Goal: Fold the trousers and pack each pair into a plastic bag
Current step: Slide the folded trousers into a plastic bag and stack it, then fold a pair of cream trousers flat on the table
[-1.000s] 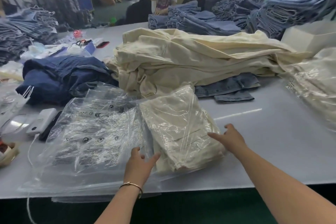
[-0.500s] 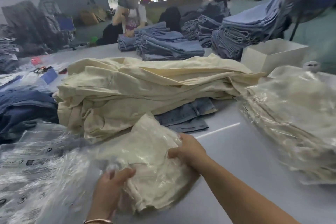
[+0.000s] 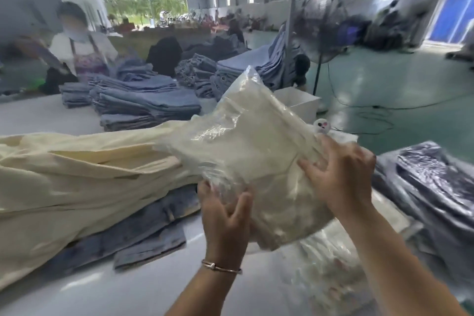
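A folded cream pair of trousers sealed in a clear plastic bag point(image 3: 254, 159) is held up in the air above the table. My left hand point(image 3: 225, 215) grips its lower left corner, thumb on the near side. My right hand point(image 3: 341, 174) holds its right side with fingers spread over the plastic. Behind it on the left lies a pile of loose cream trousers point(image 3: 84, 174). Below on the right sits a stack of bagged cream trousers point(image 3: 331, 264).
Denim trousers point(image 3: 143, 233) stick out from under the cream pile. Bagged dark trousers point(image 3: 431, 187) lie far right. Stacks of folded jeans point(image 3: 146, 102) and a white box point(image 3: 300, 102) stand behind. A person sits at the far left; a fan point(image 3: 320, 31) stands on the floor.
Both hands took hold of the bagged cream trousers, lifted them off the table and carried them up and to the right. My view swung right, away from the empty bags.
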Motion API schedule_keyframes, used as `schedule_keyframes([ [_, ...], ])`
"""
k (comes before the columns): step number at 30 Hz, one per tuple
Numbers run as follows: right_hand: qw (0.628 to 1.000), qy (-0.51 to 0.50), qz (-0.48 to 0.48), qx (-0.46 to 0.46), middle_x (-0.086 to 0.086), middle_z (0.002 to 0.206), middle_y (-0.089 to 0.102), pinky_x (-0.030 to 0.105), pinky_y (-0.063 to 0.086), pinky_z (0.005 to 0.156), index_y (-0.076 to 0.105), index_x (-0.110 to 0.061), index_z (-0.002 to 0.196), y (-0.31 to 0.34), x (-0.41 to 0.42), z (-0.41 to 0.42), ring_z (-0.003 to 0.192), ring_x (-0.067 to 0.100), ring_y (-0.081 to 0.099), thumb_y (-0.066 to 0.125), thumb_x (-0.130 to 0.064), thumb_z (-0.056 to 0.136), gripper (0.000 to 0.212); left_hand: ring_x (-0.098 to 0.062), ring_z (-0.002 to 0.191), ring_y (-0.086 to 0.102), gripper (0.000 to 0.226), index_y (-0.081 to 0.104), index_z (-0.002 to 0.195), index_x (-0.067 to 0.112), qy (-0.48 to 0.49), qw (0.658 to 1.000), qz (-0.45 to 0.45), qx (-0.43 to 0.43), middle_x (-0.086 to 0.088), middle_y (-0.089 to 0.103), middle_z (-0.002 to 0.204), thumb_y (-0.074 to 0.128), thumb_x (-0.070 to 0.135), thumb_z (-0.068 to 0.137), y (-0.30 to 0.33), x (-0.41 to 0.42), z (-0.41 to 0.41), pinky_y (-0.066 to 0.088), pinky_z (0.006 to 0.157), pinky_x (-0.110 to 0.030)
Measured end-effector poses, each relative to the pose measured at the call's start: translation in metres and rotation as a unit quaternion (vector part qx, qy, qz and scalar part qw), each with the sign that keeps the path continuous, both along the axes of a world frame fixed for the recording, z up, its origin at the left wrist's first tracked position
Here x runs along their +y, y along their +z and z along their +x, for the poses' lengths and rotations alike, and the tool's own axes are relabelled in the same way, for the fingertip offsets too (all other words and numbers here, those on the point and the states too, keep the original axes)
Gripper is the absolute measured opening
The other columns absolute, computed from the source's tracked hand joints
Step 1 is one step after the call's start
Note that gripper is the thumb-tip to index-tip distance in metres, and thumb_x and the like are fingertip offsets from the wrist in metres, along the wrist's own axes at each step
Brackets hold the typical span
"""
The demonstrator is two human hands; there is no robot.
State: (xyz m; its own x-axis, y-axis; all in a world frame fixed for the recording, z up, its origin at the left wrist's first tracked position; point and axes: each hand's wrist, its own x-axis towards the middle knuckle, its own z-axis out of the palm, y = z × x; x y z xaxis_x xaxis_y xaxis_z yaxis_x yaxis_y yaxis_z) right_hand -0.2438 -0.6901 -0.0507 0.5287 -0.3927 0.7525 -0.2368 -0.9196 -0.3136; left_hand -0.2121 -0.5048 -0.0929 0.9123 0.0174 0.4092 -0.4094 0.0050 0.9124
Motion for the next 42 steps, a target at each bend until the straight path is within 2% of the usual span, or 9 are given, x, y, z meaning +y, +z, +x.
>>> schedule_keyframes([
  [4,0.993,-0.115,0.006,0.03,0.011,0.094,0.068,0.044,0.031,0.092,0.068,-0.02,0.117,-0.02,-0.064,0.009,0.094,0.034,0.055,0.079,-0.023,0.074,0.044,-0.017,0.1,0.056,0.035,0.055,0.113,0.018,-0.091,0.988,0.111,0.054,-0.004,0.059,0.105,0.06,0.04,0.086,-0.024,-0.079,0.023,0.041,0.09,-0.031],
  [7,0.978,-0.155,0.052,0.129,0.012,0.122,0.06,0.049,0.027,0.105,0.062,-0.024,0.128,-0.055,-0.095,0.013,0.117,0.033,0.048,0.066,-0.018,0.084,0.044,-0.026,0.108,0.055,0.043,0.041,0.138,0.011,-0.202,0.918,0.285,0.188,-0.01,0.059,0.117,0.051,0.02,0.097,-0.052,-0.114,0.033,0.034,0.076,-0.021],
  [9,0.951,-0.135,0.092,0.264,0.01,0.148,0.039,0.049,0.02,0.111,0.042,-0.032,0.143,-0.081,-0.107,0.016,0.137,0.029,0.029,0.051,-0.042,0.094,0.051,-0.033,0.115,0.053,0.055,0.031,0.143,0.013,-0.21,0.876,0.359,0.245,-0.016,0.057,0.124,0.055,0.016,0.093,-0.071,-0.123,0.04,0.03,0.077,-0.026],
  [13,0.889,-0.057,0.141,0.431,0.002,0.162,-0.002,0.052,0.003,0.116,0.013,-0.048,0.149,-0.126,-0.113,0.024,0.148,0.024,-0.001,0.023,-0.074,0.088,0.067,-0.029,0.1,0.063,0.062,0.052,0.117,-0.003,-0.149,0.885,0.306,0.318,-0.016,0.064,0.108,0.068,0.047,0.083,-0.079,-0.128,0.046,0.048,0.08,-0.032],
  [19,0.866,-0.078,0.133,0.475,0.003,0.162,-0.012,0.054,-0.002,0.115,0.007,-0.049,0.149,-0.134,-0.107,0.032,0.148,0.024,-0.007,0.018,-0.078,0.087,0.07,-0.028,0.092,0.067,0.054,0.057,0.107,0.01,-0.168,0.876,0.333,0.307,-0.011,0.068,0.103,0.061,0.058,0.083,-0.075,-0.113,0.046,0.053,0.078,-0.032],
  [23,0.862,-0.109,0.135,0.477,0.006,0.162,-0.003,0.06,-0.004,0.114,0.021,-0.043,0.149,-0.115,-0.091,0.038,0.148,0.027,-0.005,0.03,-0.067,0.092,0.062,-0.01,0.047,0.066,0.036,0.052,0.079,0.022,-0.154,0.852,0.424,0.265,-0.001,0.068,0.069,0.048,0.057,0.085,-0.074,-0.062,0.055,0.048,0.058,-0.027],
  [30,0.964,0.097,0.111,0.221,0.004,0.141,0.047,0.045,0.024,0.107,0.066,-0.021,0.114,-0.073,0.074,0.097,0.129,0.026,0.041,0.063,-0.027,0.084,0.031,-0.02,0.047,0.065,0.014,0.054,0.076,0.011,-0.04,0.879,0.308,0.361,-0.007,0.067,0.065,0.048,0.017,0.087,-0.083,0.108,0.085,0.039,0.045,-0.021],
  [37,0.905,0.334,0.095,0.245,-0.004,0.068,0.068,0.033,0.045,0.077,0.07,-0.018,0.076,-0.067,0.269,0.134,0.07,0.021,0.062,0.061,-0.024,0.085,0.015,-0.015,0.038,0.055,0.017,0.058,0.073,0.007,0.056,0.921,0.209,0.323,-0.003,0.06,0.049,0.052,0.006,0.089,-0.055,0.282,0.11,0.039,0.038,-0.019],
  [42,0.895,0.366,0.08,0.241,-0.008,0.091,0.069,0.033,0.04,0.094,0.068,-0.024,0.097,-0.064,0.367,0.193,0.087,0.014,0.061,0.059,-0.037,0.09,0.017,-0.013,0.034,0.051,0.018,0.056,0.073,0.007,0.134,0.93,0.17,0.299,0.0,0.058,0.047,0.053,0.003,0.09,-0.036,0.393,0.146,0.036,0.035,-0.016],
])
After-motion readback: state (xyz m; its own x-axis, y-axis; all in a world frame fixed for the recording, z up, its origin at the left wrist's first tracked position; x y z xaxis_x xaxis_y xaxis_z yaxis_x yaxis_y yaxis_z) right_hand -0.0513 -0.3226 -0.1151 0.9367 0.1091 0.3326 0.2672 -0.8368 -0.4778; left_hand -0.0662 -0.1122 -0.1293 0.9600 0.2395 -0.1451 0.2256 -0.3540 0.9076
